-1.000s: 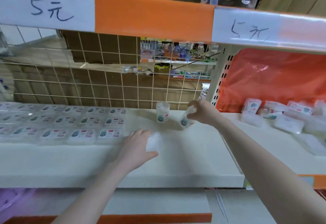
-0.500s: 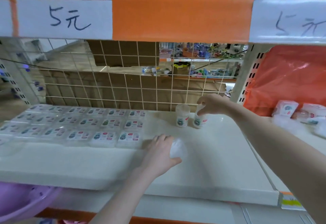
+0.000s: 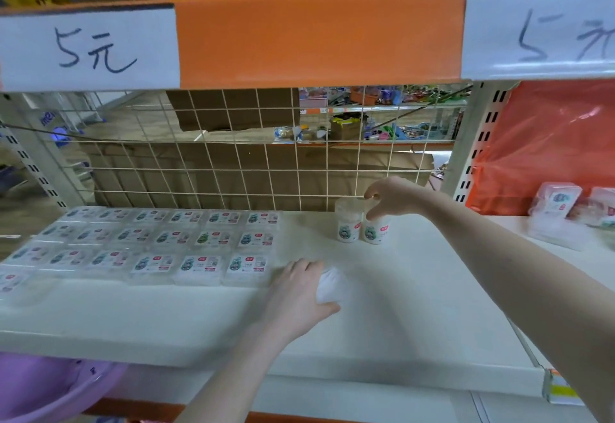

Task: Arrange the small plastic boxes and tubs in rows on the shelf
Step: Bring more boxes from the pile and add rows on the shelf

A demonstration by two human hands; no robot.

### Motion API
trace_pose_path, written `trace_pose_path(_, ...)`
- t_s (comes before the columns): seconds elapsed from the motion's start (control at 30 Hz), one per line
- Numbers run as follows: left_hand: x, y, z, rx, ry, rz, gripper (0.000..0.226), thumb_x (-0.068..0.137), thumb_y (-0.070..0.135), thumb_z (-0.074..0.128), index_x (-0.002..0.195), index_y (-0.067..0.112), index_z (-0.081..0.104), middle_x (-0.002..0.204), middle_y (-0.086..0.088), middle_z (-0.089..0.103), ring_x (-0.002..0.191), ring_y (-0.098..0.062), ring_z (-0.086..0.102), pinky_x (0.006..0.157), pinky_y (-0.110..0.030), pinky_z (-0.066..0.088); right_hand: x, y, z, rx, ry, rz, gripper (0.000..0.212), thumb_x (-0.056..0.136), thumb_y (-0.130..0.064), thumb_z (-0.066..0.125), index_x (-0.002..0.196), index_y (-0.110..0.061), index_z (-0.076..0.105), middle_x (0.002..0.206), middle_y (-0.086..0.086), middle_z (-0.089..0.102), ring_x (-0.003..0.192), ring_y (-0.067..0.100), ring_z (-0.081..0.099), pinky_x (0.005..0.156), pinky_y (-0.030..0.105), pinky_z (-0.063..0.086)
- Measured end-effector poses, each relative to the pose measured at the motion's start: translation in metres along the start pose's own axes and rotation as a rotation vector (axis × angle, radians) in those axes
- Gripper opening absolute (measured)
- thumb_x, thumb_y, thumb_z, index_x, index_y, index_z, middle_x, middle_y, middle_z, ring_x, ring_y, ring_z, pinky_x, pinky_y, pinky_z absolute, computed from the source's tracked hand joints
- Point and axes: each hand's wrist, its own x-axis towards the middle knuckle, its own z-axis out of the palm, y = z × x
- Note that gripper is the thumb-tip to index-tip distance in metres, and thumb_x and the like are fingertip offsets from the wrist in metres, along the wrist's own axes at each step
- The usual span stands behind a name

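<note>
A person's right hand (image 3: 394, 198) pinches the lid rim of a small round translucent plastic tub (image 3: 376, 229), thumb and forefinger curled over its top, setting it upright against a 2nd matching tub (image 3: 347, 224) near the back of the pale cream shop shelf (image 3: 416, 306). The left hand (image 3: 299, 293) rests lower on the shelf, its fingers (image 3: 301, 268) wrapped loosely round a small white translucent plastic container (image 3: 331, 284), too blurred to identify further.

To the left, flat clear rectangular plastic boxes with printed labels (image 3: 199, 239) lie in tidy rows, edge to edge. More such boxes, loose (image 3: 555, 209), sit on the neighbouring bay, in front of a red plastic bag (image 3: 549, 143).

The step looks best done by lowering the tub squarely, label forward, until its wall just meets its neighbour, then letting go without nudging either; both are light, smooth and likely to tip or skate on the slick shelf. A white wire grid (image 3: 233, 156) backs the bay.
</note>
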Motion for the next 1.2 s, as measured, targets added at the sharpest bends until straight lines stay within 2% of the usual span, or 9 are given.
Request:
trace_pose_path(0.13,-0.001,-0.001,-0.002,-0.001,-0.007,0.005,0.065,0.080,0.053,0.061,0.133,0.020,0.041,0.133,0.003,0.044,0.124,-0.017,0.037,0.100,-0.029,0.032,-0.002,0.000,0.001,0.008,0.001,-0.002,0.056,0.080,-0.030,0.069,0.131,-0.015,0.051,0.127,0.007,0.056,0.110,0.025,0.054,0.091,0.036,0.048)
trace_pose_path(0.43,-0.003,0.002,0.001,-0.020,0.007,-0.016,0.074,0.080,0.055,0.060,0.142,0.024,0.033,0.139,0.006,0.040,0.129,-0.014,0.032,0.101,-0.024,0.027,-0.003,0.006,0.002,0.023,-0.002,-0.036,0.056,0.082,-0.033,0.068,0.132,-0.017,0.050,0.129,0.006,0.055,0.113,0.024,0.053,0.091,0.034,0.046)
trace_pose_path(0.6,-0.006,0.008,0.004,-0.021,0.014,-0.057,0.075,0.079,0.056,0.060,0.141,0.026,0.033,0.137,0.007,0.040,0.128,-0.013,0.033,0.100,-0.024,0.030,-0.005,0.011,0.002,0.060,-0.008,-0.065,0.059,0.085,-0.037,0.064,0.136,-0.015,0.045,0.136,0.007,0.050,0.120,0.025,0.049,0.098,0.036,0.043)
trace_pose_path(0.8,-0.015,0.012,0.003,-0.028,0.041,-0.139,0.074,0.078,0.056,0.061,0.141,0.028,0.033,0.137,0.010,0.040,0.127,-0.012,0.035,0.098,-0.024,0.032,-0.030,0.021,0.000,0.104,0.255,-0.113,0.050,0.090,-0.038,0.058,0.134,-0.017,0.049,0.134,0.007,0.054,0.117,0.025,0.053,0.090,0.033,0.044)
trace_pose_path(0.93,-0.026,0.012,0.003,-0.031,0.054,-0.185,0.074,0.079,0.055,0.060,0.142,0.027,0.032,0.138,0.010,0.039,0.127,-0.011,0.035,0.098,-0.023,0.031,-0.053,0.017,0.012,0.154,0.424,-0.196,0.042,0.089,-0.033,0.059,0.127,-0.015,0.056,0.127,0.007,0.056,0.106,0.026,0.057,0.083,0.035,0.049)
trace_pose_path(1.03,-0.036,0.007,0.000,-0.042,0.058,-0.210,0.074,0.080,0.053,0.061,0.142,0.025,0.032,0.138,0.008,0.038,0.128,-0.011,0.033,0.099,-0.022,0.027,-0.067,0.008,0.025,0.196,0.448,-0.202,0.038,0.088,-0.027,0.061,0.124,-0.014,0.058,0.120,0.006,0.059,0.104,0.027,0.057,0.080,0.035,0.048)
trace_pose_path(1.2,-0.056,-0.018,-0.010,-0.056,0.074,-0.257,0.076,0.080,0.051,0.062,0.143,0.023,0.031,0.140,0.006,0.037,0.130,-0.014,0.031,0.104,-0.024,0.027,-0.083,-0.030,0.050,0.225,0.399,-0.180,0.036,0.088,-0.029,0.059,0.123,-0.020,0.059,0.124,0.000,0.056,0.109,0.025,0.054,0.080,0.032,0.046)
